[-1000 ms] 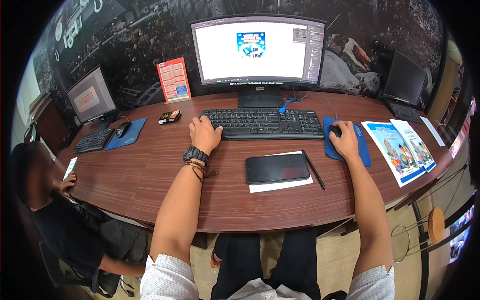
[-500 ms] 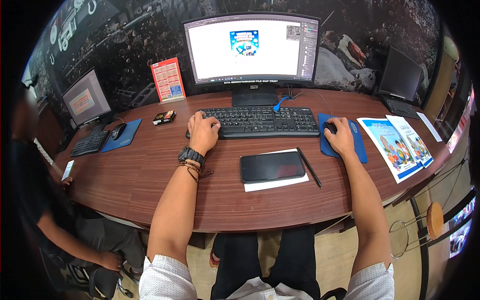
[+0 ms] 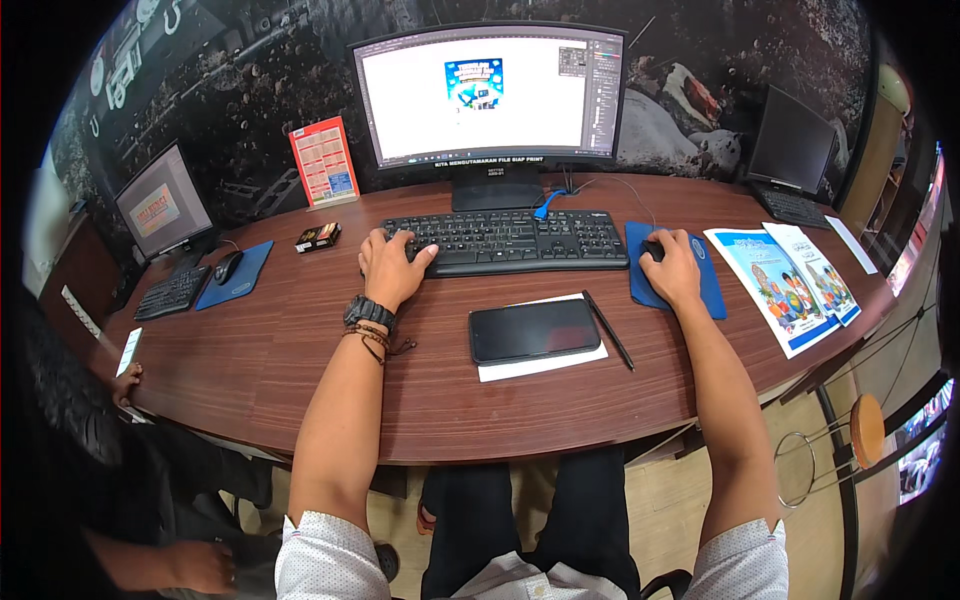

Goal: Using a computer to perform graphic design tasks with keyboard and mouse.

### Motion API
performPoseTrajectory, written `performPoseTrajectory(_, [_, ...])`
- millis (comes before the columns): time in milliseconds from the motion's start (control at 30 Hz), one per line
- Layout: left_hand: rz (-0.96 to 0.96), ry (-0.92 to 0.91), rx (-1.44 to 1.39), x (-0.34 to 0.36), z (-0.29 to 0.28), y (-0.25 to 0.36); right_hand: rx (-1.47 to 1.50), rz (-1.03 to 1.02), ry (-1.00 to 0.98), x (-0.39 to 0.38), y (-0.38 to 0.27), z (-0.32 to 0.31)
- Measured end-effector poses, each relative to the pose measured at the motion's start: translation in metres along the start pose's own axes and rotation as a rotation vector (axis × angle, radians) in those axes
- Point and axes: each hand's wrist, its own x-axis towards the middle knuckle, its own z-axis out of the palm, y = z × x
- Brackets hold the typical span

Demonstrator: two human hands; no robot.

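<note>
My left hand (image 3: 396, 268) rests on the left end of a black keyboard (image 3: 490, 243), fingers spread over the keys and thumb out to the right. A dark watch (image 3: 368, 312) and a brown bracelet circle that wrist. My right hand (image 3: 672, 268) is wrapped over a black computer mouse (image 3: 652, 249) on a blue mouse pad (image 3: 712, 285); the palm hides most of the mouse. Behind the keyboard, a curved monitor (image 3: 400, 110) shows a blue picture on a white page. Between my forearms lie a dark smartphone (image 3: 535, 331) on white paper and a black pen (image 3: 610, 332).
Blue-and-white booklets (image 3: 785, 290) lie to the right. On the left are a red calendar stand (image 3: 323, 162), a small dark box (image 3: 318, 237), and a second monitor (image 3: 165, 205), keyboard and mouse. A co-worker sits there, hand by a phone (image 3: 130, 350). A stool (image 3: 866, 430) stands at the right.
The whole view has shifted slightly, so the desk things sit a little further left. The co-worker at the left has leaned lower and forward. My hands keep their places on the keyboard and mouse.
</note>
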Motion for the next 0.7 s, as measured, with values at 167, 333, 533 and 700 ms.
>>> performPoseTrajectory(167, [-0.044,-0.021,0.026,-0.0022,0.0008,-0.0014,-0.033,0.014,-0.004,0.0006,0.0003,0.0])
performPoseTrajectory(333, [-0.041,-0.039,0.027,-0.001,0.0025,0.0008,-0.058,0.017,0.057,0.003,0.0064,0.005])
performPoseTrajectory(533, [-0.042,-0.037,0.048,-0.0013,0.0018,-0.0026,-0.058,0.033,0.038,0.0032,0.0016,0.0043])
performPoseTrajectory(700, [-0.049,-0.053,0.043,-0.0005,0.0021,-0.0018,-0.034,0.002,0.017,0.0026,0.0049,0.0027])
